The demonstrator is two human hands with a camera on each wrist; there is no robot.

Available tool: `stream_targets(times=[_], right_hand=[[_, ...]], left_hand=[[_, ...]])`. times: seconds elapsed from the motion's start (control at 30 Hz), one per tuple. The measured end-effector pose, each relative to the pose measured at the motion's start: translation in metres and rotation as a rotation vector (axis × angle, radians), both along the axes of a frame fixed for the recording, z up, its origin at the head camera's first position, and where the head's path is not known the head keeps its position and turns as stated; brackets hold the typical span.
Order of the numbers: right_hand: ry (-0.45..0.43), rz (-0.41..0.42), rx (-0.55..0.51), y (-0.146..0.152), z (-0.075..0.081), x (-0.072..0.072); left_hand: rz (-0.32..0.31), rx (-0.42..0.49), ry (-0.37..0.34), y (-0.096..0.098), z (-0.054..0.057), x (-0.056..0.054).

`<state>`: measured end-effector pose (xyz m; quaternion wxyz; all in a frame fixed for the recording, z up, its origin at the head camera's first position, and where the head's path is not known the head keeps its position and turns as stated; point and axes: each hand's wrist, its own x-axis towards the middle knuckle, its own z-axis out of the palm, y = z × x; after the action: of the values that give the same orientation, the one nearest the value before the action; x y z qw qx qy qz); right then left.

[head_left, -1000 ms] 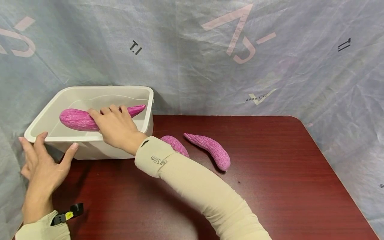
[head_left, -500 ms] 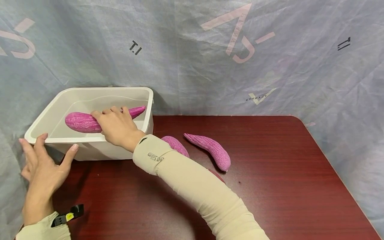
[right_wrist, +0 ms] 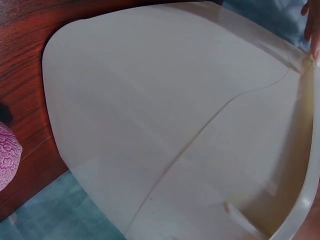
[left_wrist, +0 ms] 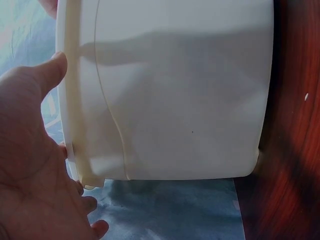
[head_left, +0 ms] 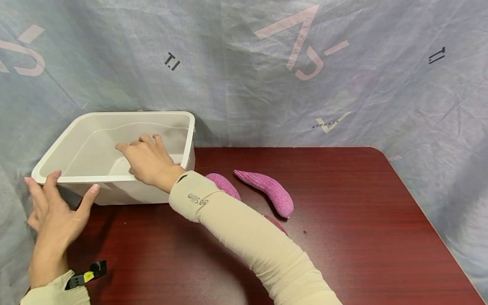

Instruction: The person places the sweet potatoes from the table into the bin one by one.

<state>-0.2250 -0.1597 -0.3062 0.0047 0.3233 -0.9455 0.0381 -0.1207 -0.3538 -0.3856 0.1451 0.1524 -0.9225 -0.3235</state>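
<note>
A white plastic bin (head_left: 106,178) stands at the back left of the table. My left hand (head_left: 59,216) is at its near left corner with thumb and fingers spread along the rim; in the left wrist view the thumb (left_wrist: 55,70) touches the rim from outside. My right hand (head_left: 148,161) reaches over the front rim into the bin, fingers loosely bent and holding nothing visible. A small bit of a pink eggplant (head_left: 178,163) shows inside beside that hand; the rest is hidden by hand and bin wall. The right wrist view shows mostly the bin's outer wall (right_wrist: 150,110).
Right of the bin lies a curved pink streaked eggplant (head_left: 267,190) on the dark red table (head_left: 362,233). Another eggplant (head_left: 225,185) is partly behind my right sleeve. A dull red curved edge (head_left: 276,222) shows past the sleeve. A grey printed sheet (head_left: 244,84) hangs behind.
My right hand has let go of the long pink eggplant, which has dropped down into the bin. That hand first lowered slightly with it, then stayed over the bin. My left hand has stayed at the corner.
</note>
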Motion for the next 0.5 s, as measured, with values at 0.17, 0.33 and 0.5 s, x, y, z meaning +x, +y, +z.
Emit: stream_targets(times=[0.17,0.33,0.5], right_hand=[[0.023,-0.013,0.019,0.001,-0.001,0.000],[0.032,-0.038,0.010,0.006,-0.001,-0.001],[0.046,-0.043,-0.020,0.018,0.000,0.000]], left_hand=[[-0.004,0.000,-0.003,0.000,-0.001,-0.001],[-0.007,0.000,0.001,0.000,-0.001,-0.003],[-0.013,0.009,0.004,-0.002,-0.002,-0.005]])
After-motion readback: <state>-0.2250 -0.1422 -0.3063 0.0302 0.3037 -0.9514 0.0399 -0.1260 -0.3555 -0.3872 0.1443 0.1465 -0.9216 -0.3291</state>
